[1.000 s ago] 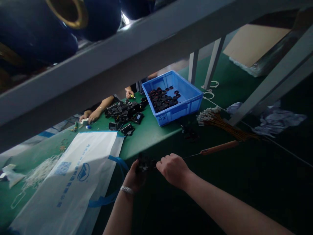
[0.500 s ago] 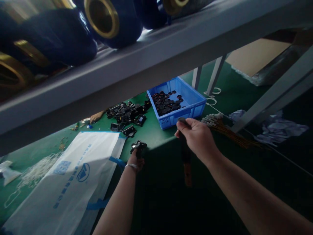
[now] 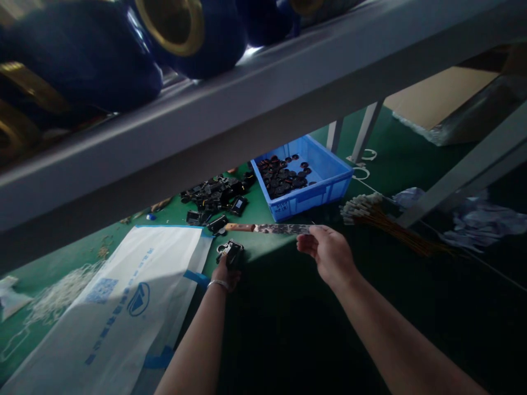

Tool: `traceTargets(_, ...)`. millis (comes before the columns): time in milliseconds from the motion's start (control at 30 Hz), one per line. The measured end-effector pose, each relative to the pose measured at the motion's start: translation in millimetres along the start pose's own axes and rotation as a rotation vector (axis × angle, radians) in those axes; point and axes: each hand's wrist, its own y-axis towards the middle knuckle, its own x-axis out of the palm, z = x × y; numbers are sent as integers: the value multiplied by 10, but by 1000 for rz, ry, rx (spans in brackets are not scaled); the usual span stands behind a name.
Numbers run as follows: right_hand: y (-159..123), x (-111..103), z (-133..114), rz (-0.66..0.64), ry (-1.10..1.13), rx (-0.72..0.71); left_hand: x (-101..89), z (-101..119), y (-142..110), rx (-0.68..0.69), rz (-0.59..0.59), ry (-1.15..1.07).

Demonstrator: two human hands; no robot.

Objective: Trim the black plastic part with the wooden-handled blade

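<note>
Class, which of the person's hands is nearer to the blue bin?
Right. The right hand is just below the blue bin, holding a long tool; the left hand sits farther left, gripping a black part.

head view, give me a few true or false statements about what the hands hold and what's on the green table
1. The left hand holds a small black part. True.
2. The right hand is empty. False: it grips a long tool by one end, the tool pointing left with its wooden end away from the hand.
3. The blue bin holds dark round pieces. True.
4. The white bag lies to the right of the blue bin. False: it lies at the left, near the left arm.
5. A loose pile of black parts sits left of the bin. True.
</note>
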Motion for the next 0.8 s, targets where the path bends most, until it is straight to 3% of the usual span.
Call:
traceTargets(100, 14, 209, 212, -125, 4, 88, 48, 54, -44, -23, 25, 42)
traceTargets(267, 123, 418, 616, -220, -89, 185, 177, 164, -181, 96, -222, -48)
traceTargets(367, 203, 490, 852, -211, -199, 199, 210, 74, -236, 139, -292, -47)
traceTargets(600, 386, 585, 1211, -247, -584, 135, 223, -356, -223, 186, -174, 147)
traceTargets(800, 439, 489, 1237, -331, -1011, 56, 237, -209, -168, 401, 12, 505)
